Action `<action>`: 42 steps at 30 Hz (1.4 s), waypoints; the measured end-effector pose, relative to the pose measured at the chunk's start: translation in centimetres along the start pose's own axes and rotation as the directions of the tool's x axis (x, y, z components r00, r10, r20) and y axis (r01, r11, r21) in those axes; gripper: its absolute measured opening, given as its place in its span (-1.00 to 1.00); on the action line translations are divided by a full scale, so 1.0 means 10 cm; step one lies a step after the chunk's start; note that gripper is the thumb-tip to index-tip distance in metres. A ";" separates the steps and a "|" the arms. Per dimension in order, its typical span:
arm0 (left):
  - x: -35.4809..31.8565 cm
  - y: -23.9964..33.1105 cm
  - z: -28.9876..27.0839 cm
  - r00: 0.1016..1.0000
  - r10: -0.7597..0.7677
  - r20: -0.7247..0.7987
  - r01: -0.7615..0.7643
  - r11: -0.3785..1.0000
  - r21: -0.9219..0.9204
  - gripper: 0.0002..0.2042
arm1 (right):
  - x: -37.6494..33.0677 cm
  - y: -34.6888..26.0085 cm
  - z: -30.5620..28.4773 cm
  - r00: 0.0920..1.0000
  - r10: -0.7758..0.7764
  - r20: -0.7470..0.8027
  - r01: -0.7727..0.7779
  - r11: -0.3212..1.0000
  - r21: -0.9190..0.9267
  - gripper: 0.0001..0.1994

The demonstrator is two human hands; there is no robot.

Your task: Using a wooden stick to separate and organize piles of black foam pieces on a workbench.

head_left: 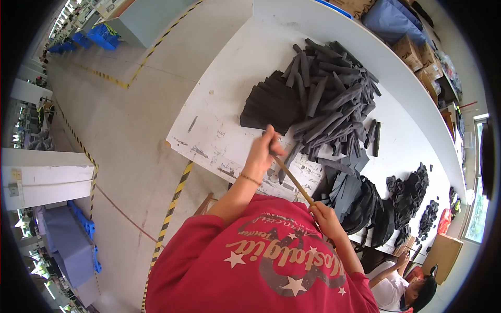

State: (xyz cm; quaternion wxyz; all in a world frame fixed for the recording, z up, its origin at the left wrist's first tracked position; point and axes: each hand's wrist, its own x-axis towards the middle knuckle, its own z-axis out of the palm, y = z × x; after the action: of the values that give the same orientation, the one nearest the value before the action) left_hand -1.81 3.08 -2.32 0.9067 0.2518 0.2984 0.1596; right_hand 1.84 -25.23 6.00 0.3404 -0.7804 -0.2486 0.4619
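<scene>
- The left hand (pixel 262 151) is closed around the far end of a thin wooden stick (pixel 292 180), fingers wrapped on it, at the table's near edge.
- The right hand (pixel 324 218) pinches the stick's near end, fingers shut on it, just in front of the red sweatshirt (pixel 250 266).
- The stick's long axis runs on a diagonal, from upper left at the left hand to lower right at the right hand; it is straight and held above the table (pixel 229 104), over its near edge.
- Its far end points toward a fanned stack of flat black sheets (pixel 269 104), which lies just beyond the left hand.
- To the right of that stack sits a big heap of dark grey strips (pixel 334 99), lying crosswise in many directions.
- A few loose strips lie on the table under and beside the stick.
- Further right, near the right hand, are more dark sheets (pixel 349 190) and piles of black scraps (pixel 412 190).
- A bracelet (pixel 249 179) circles the left wrist.
- At the lower right another person (pixel 402 287) sits by the table; what their hands hold cannot be told.
- Yellow-and-black floor tape (pixel 172 208) runs beside the table.
</scene>
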 end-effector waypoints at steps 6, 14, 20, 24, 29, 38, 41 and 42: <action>0.78 1.14 -1.11 0.887 0.354 -0.297 -0.452 0.801 -0.393 -0.62 | -0.30 0.13 -0.21 0.967 -0.174 0.187 0.200 0.971 -0.130 -0.75; 0.64 0.48 0.03 0.955 -0.084 -0.283 -0.080 0.849 -0.522 -0.63 | 0.84 -0.63 0.04 0.883 -0.382 -0.274 0.417 0.905 0.081 -0.63; 0.73 0.14 -0.38 0.960 -0.187 -0.208 0.003 0.751 -0.660 -0.62 | 1.29 -0.78 0.33 0.837 -0.420 -0.350 0.528 0.787 0.320 -0.82; 0.57 0.46 -0.44 0.914 0.218 -0.343 -0.328 0.893 -0.308 -0.75 | 1.21 -0.71 -0.03 0.903 -0.231 -0.362 0.429 0.518 0.740 -0.89; 0.10 0.16 0.18 0.778 0.292 0.557 -0.579 0.678 0.453 -0.76 | 1.34 -0.76 -0.04 0.921 -0.207 -0.329 0.383 0.634 0.672 -0.85; -0.25 -0.55 -0.35 0.911 -0.198 0.361 -0.263 0.396 0.880 -0.79 | 1.52 -0.21 -0.86 0.714 -0.037 -0.700 0.262 0.940 0.218 -0.73; 0.11 -0.27 -0.46 0.875 0.280 0.395 -0.435 0.098 0.895 -0.87 | 1.32 -0.02 -0.82 0.658 -0.120 -0.743 0.012 0.989 -0.150 -0.59; 0.32 -0.13 -0.51 0.790 0.380 0.482 -0.501 -0.053 0.864 -0.91 | 1.25 -0.02 -0.76 0.648 -0.140 -0.748 -0.061 0.970 -0.234 -0.58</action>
State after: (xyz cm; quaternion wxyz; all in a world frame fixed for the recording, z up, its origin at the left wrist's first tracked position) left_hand -2.31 5.26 -8.05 0.4215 0.8661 0.1857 0.1944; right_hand 14.26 -18.60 1.86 0.3272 -0.9310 -0.1536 0.0516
